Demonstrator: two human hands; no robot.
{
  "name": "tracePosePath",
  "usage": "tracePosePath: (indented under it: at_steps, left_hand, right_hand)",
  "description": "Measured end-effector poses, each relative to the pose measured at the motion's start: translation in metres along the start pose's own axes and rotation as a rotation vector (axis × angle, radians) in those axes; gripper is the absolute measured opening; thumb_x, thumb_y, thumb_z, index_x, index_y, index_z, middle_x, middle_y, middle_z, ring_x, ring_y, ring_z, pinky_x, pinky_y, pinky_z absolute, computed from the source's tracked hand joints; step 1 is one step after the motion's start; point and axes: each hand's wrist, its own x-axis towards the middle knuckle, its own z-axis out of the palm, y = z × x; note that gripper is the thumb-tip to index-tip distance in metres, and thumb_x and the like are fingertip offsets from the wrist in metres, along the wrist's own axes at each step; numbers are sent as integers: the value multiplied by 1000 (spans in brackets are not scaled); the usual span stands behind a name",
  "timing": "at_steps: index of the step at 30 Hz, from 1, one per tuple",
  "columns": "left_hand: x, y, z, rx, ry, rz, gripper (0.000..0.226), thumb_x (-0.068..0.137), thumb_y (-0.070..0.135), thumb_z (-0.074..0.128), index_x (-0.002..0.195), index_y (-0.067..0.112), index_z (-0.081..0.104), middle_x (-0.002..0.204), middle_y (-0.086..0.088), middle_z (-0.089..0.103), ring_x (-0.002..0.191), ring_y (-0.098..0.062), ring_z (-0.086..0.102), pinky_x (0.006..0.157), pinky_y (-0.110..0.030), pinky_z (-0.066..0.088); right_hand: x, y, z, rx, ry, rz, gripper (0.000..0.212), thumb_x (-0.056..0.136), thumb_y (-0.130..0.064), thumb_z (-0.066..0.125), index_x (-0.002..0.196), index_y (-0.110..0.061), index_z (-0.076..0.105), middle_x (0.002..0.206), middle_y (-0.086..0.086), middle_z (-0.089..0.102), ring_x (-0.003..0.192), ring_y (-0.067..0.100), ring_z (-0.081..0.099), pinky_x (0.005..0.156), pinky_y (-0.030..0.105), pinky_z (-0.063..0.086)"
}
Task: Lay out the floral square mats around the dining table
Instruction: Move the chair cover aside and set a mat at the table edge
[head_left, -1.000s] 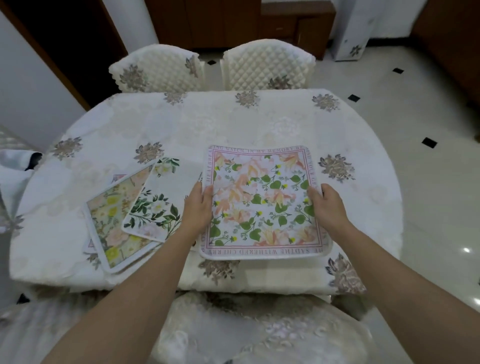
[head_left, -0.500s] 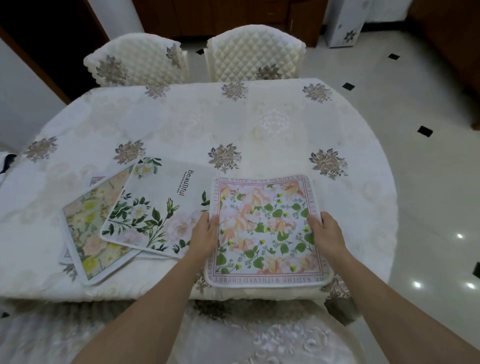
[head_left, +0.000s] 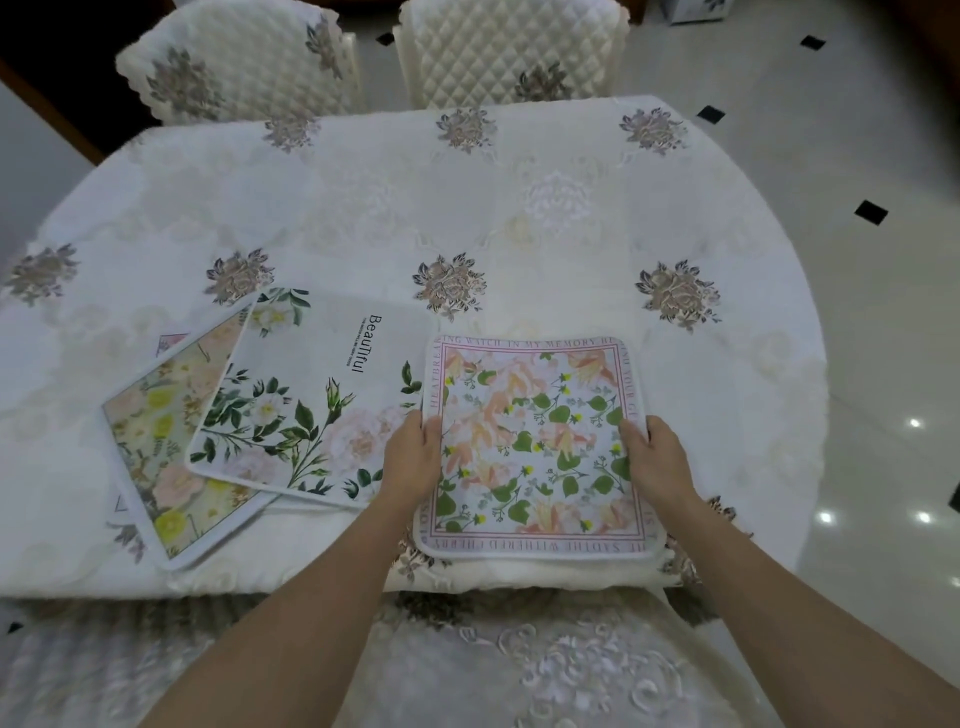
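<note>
A pink-bordered floral square mat (head_left: 535, 447) lies flat at the near edge of the dining table (head_left: 467, 218). My left hand (head_left: 413, 457) grips its left edge and my right hand (head_left: 657, 457) grips its right edge. To its left a white mat with green leaves and the word "Beautiful" (head_left: 306, 400) lies on top of a yellow-flowered mat (head_left: 156, 457). The corner of another mat (head_left: 169, 343) peeks out beneath them.
A white embroidered cloth covers the oval table. Two quilted chairs (head_left: 244, 57) (head_left: 509, 52) stand at the far side, and a cushioned chair seat (head_left: 519, 670) sits right below my arms. Tiled floor (head_left: 857, 260) lies to the right.
The pink-bordered mat, held by both hands, has come toward the near edge of the table, uncovering the "Beautiful" mat. My view has tipped downward and closer.
</note>
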Motion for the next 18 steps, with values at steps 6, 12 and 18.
tracePosePath:
  at_steps: [6,12,18]
  left_hand:
    - [7,-4,-4,51,34,-18,31,104,29,37,82,10,47,73,-4,50,62,-17,45,50,-29,31]
    - [9,-5,-8,96,20,-32,33,103,29,39,81,8,49,69,-2,51,61,-18,47,49,-29,31]
    - [6,-5,-10,160,6,-41,30,102,28,43,83,7,51,67,1,50,58,-13,46,47,-25,29]
  right_hand:
    - [4,-2,10,9,-19,24,33,99,-42,44,89,-11,50,98,19,62,90,38,66,79,53,53]
    - [5,-8,5,-92,-31,-4,26,101,-35,44,82,-16,46,85,6,58,84,31,66,68,40,50]
    - [2,-1,1,-165,-18,-29,27,100,-35,46,81,-16,45,78,3,55,78,29,63,58,35,44]
